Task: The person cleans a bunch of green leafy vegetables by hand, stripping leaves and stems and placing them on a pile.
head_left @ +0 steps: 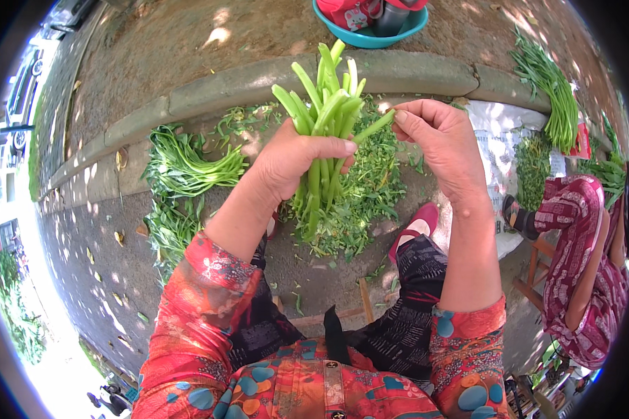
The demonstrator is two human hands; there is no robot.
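My left hand (306, 157) is wrapped around a bunch of thick green leafy-vegetable stems (327, 118), their cut ends pointing up and away from me. One stem (376, 127) leans out to the right of the bunch, and my right hand (432, 136) pinches its tip between thumb and fingers. Below the bunch, a heap of torn leaves and trimmings (369, 209) covers the ground between my feet. Left of it lies a bundle of long-stemmed greens (194, 162), with more leafy greens (173, 225) just nearer to me.
A concrete kerb (398, 73) runs across the far side, with a blue basin (367, 37) holding a red bag behind it. On the right, a seated person (582, 262) is beside a white plastic sheet (495, 141) with trimmings and another bundle of greens (558, 105).
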